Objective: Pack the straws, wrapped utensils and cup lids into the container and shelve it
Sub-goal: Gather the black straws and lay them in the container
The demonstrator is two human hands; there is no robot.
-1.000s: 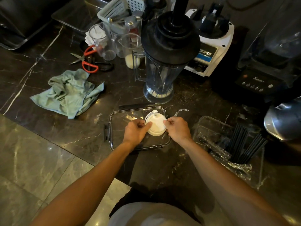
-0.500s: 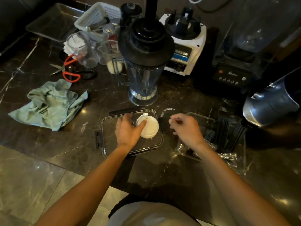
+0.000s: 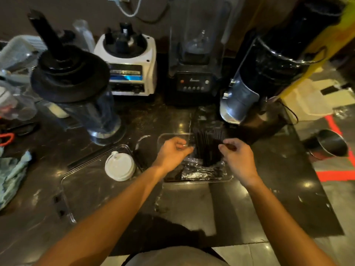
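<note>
A clear plastic container (image 3: 198, 181) stands on the dark marble counter in front of me. A bundle of black straws (image 3: 206, 144) leans in it, above wrapped utensils (image 3: 199, 172) in crinkled film. My left hand (image 3: 172, 153) is at the left side of the straw bundle and my right hand (image 3: 239, 159) at the right side. Both have their fingers curled inward, and blur hides whether they grip anything. A stack of white cup lids (image 3: 120, 167) sits to the left on the container's flat clear lid (image 3: 76, 181), apart from both hands.
Behind the container stand a blender jar with a black top (image 3: 76, 89), a white blender base (image 3: 130, 68), a black blender (image 3: 194, 81) and a steel and black machine (image 3: 249, 89). A metal cup (image 3: 332, 143) is at right. A green cloth (image 3: 11, 175) and red-handled scissors (image 3: 5, 138) lie at left.
Both hands left the white cup lids and moved right to the straw container. The lids stay on the clear lid. My view has turned to the right.
</note>
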